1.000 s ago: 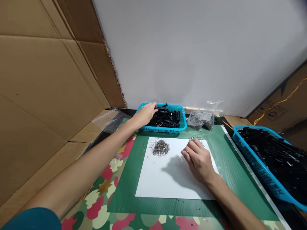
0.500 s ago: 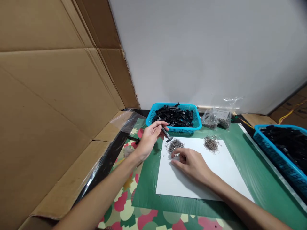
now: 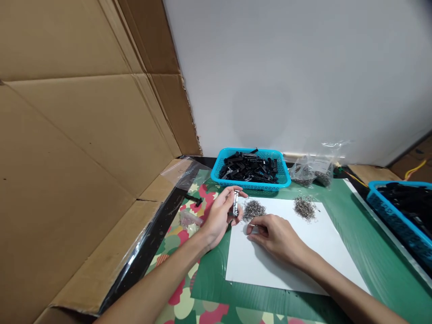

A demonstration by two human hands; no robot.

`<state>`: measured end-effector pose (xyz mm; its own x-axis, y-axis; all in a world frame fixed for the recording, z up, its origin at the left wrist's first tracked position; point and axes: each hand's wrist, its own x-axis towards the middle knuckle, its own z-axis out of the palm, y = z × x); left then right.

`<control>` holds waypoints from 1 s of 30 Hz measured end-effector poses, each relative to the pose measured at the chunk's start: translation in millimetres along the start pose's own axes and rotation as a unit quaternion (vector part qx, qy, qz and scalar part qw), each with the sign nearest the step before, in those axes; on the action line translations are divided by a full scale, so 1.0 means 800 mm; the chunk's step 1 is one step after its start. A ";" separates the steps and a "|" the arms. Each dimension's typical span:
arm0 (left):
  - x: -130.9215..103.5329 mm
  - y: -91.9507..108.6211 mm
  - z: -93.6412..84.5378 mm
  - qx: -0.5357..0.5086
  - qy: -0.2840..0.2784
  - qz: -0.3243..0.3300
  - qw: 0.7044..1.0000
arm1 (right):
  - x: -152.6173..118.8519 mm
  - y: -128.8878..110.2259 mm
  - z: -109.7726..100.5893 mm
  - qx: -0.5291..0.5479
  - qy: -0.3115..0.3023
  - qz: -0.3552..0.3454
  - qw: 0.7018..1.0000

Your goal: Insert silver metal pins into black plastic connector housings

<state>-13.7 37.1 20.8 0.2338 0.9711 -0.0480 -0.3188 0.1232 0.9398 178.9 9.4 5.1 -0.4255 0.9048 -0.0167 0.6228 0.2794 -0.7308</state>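
My left hand (image 3: 221, 216) is closed around a narrow black plastic part (image 3: 236, 203), held tilted up with light glinting off its face. Just to its right, my right hand (image 3: 275, 234) hovers low over a white sheet of paper (image 3: 286, 270), thumb and forefinger drawn together in a pinch. A tiny thin piece may sit at those fingertips, but it is too small to name. Right beside the fingertips lies a dark heap of tiny wiry metal pieces (image 3: 254, 209). A second, browner heap of tiny metal pieces (image 3: 304, 208) rests farther right on the paper.
A blue basket (image 3: 251, 185) of black plastic parts stands behind my hands. Another blue basket (image 3: 401, 220) is at the right edge. Clear bags (image 3: 320, 173) of small pieces lie at the back. Cardboard (image 3: 84, 157) walls the left side; a black part (image 3: 194, 199) lies nearby.
My left hand has turned the black part from slanting down over the heap to standing more upright. The right hand's fingertips have drawn closer together beside the heap. The view has shifted slightly.
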 end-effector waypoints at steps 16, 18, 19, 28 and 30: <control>-0.016 0.002 0.011 -0.002 -0.085 -0.153 0.985 | -0.044 0.027 -0.030 0.272 0.069 0.028 0.959; -0.023 0.001 0.017 0.006 -0.107 -0.185 0.977 | -0.048 0.025 -0.029 0.276 0.108 0.016 0.955; -0.026 0.000 0.021 0.007 -0.120 -0.199 0.973 | -0.050 0.023 -0.029 0.275 0.125 0.007 0.953; -0.045 -0.008 0.041 -0.065 -0.173 -0.271 0.945 | -0.059 0.007 -0.029 0.225 0.232 -0.063 0.944; -0.045 -0.008 0.039 -0.056 -0.181 -0.267 0.945 | -0.059 0.008 -0.030 0.208 0.233 -0.096 0.945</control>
<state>8.9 -4.9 27.3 0.6818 0.6331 -0.3665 -0.1571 0.6160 0.7719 218.2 -23.7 17.6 -0.1089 0.9203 0.3757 0.2106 0.3907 -0.8961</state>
